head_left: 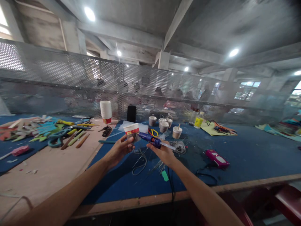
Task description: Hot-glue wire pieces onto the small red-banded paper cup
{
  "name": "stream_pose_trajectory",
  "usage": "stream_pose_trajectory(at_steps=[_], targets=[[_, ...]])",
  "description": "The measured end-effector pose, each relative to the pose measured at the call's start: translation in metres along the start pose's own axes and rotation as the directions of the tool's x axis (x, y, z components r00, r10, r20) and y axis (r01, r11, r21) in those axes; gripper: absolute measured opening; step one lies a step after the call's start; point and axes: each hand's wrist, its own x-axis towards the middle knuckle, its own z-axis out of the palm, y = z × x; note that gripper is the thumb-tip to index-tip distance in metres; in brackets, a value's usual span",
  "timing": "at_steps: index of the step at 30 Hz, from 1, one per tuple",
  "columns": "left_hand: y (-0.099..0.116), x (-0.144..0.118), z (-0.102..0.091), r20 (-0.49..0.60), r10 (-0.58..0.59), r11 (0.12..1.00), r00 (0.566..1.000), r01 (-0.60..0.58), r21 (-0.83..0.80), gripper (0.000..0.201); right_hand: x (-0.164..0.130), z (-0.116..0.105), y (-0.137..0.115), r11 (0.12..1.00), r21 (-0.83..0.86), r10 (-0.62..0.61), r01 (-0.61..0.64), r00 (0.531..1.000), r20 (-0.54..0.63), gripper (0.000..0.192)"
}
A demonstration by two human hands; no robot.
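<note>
Gripping a paper cup (132, 131) with our left hand (119, 150), we close the grip around its lower part and hold it upright above the table, just left of the frame's centre. Our right hand (163, 152) has its grip wrapped around a blue glue gun (150, 139), whose nozzle end points left and sits right against the cup's side. Below the hands, loose wires (140, 161) and thin sticks lie on the blue table (246, 157). Just behind, toward the middle of the frame, stand several small cups with handles (164, 124). A stack of paper cups (106, 111) rises at centre left, beside a dark phone (131, 113) propped upright. Coloured craft sticks and scissors (56, 138) crowd the left side. A pink device (216, 158) lies right of centre.
</note>
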Motion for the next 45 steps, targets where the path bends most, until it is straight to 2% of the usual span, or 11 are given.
stream_pose_trajectory(at_steps=[5, 15, 45], targets=[[0.0, -0.001, 0.001, -0.004, -0.008, 1.0, 1.0, 0.008, 0.007, 0.047, 0.0, 0.0, 0.001, 0.997, -0.07, -0.044, 0.044, 0.999, 0.007, 0.031], [-0.002, 0.002, -0.001, -0.004, -0.005, 1.0, 1.0, 0.005, 0.002, 0.045, 0.001, -0.002, -0.005, 0.99, -0.13, -0.041, 0.044, 0.999, 0.026, 0.033], [-0.002, 0.001, 0.0, -0.003, -0.007, 1.0, 1.0, 0.007, 0.014, 0.038, 0.001, 0.002, 0.003, 0.992, -0.127, -0.022, 0.02, 1.0, -0.02, 0.034]])
